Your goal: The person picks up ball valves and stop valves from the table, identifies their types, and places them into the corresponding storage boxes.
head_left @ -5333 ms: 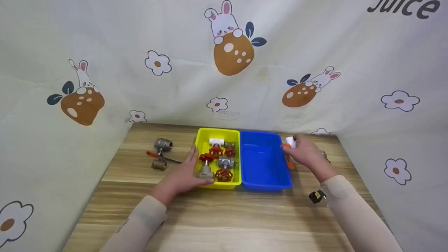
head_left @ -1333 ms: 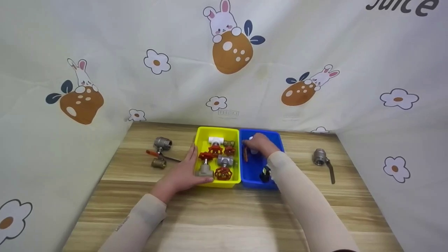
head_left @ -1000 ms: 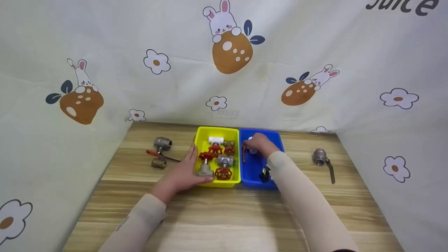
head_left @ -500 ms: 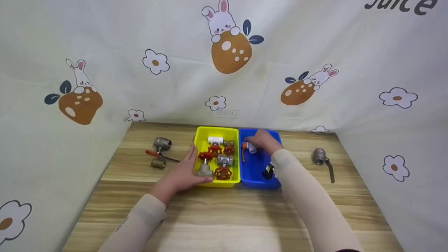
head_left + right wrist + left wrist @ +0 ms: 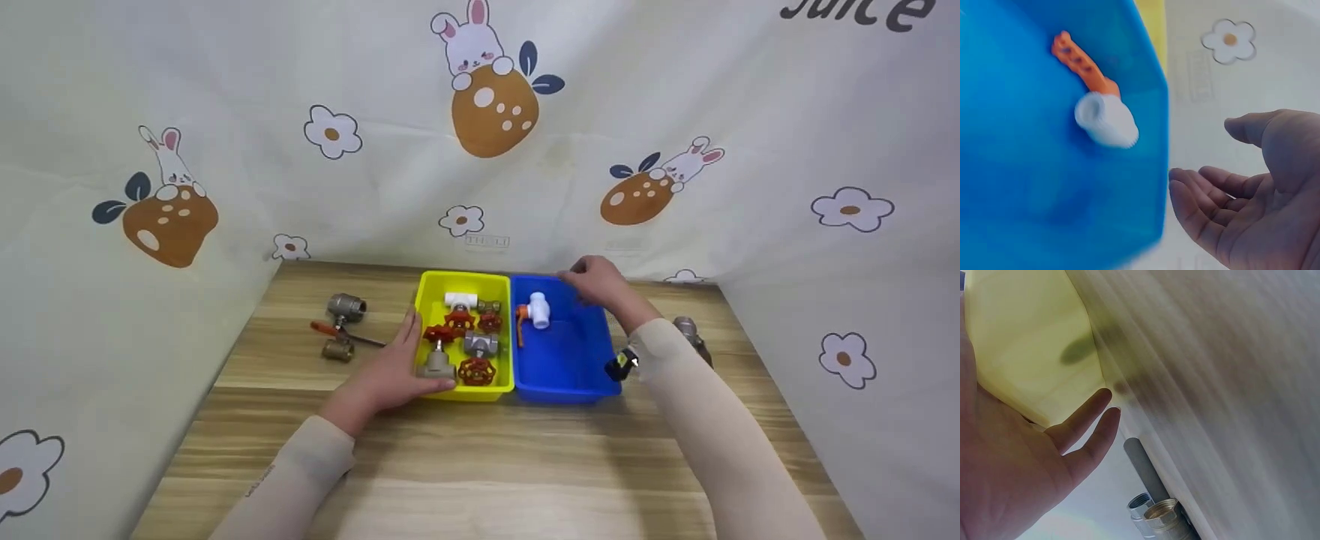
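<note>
My left hand (image 5: 386, 376) rests against the left side of the yellow bin (image 5: 422, 300), its fingers fairly straight and the thumb over the near-left rim. Several valves with red handwheels (image 5: 478, 370) lie in that bin. Beside it stands the blue bin (image 5: 570, 367), holding a white plastic ball valve (image 5: 538, 311) with an orange lever near its far-left corner. My right hand (image 5: 606, 285) is above the blue bin's far-right corner with nothing in it. In the right wrist view, thumb and loosely bent fingers stand apart, and the white ball valve (image 5: 1107, 121) lies clear of them.
To the left on the wooden table (image 5: 480, 472) lie a larger metal ball valve (image 5: 346, 307) and a smaller brass one (image 5: 338, 350) with lever handles. Another metal ball valve (image 5: 685, 328) sits at right, partly hidden by my sleeve. A printed cloth (image 5: 390, 195) encloses the table.
My right hand brought the white ball valve from the right into the blue bin, let go of it, and moved up and to the right. My left hand stayed on the yellow bin.
</note>
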`<state>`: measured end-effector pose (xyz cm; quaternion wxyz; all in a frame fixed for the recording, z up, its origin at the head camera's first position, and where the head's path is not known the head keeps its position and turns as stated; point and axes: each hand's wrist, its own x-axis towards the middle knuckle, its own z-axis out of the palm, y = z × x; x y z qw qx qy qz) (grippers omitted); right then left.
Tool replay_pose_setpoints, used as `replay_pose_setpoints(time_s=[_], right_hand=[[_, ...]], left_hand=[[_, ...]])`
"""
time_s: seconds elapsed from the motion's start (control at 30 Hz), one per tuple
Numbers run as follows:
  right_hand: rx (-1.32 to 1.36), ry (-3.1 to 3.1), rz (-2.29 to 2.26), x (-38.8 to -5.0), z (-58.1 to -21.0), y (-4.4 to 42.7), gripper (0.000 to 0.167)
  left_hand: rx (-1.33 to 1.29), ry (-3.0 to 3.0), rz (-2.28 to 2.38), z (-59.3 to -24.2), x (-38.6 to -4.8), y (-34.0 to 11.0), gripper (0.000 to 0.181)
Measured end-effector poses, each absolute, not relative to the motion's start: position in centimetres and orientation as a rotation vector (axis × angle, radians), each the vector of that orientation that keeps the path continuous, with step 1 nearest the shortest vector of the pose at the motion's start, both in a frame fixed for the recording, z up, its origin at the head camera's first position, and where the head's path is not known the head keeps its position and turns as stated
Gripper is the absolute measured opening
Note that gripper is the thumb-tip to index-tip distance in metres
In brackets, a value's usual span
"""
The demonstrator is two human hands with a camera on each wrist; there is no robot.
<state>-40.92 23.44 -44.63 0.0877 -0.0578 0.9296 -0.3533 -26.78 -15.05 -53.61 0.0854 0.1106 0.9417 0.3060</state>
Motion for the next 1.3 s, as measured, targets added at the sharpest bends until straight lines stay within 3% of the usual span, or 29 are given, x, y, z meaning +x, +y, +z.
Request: replay_pose_setpoints(time_s=[0.57, 1.3], right_hand=[[-0.104, 2.869, -1.124, -39.7, -43.1, 32.5, 0.053], [0.088, 2.851, -1.191, -37.1, -42.8, 38.5, 0.067]], left_hand=[[0.308, 2.808, 0.907, -53.6, -26.7, -15.2, 0.144], [0.293, 2.817, 0.904, -53.7, -26.8, -15.1, 0.143]])
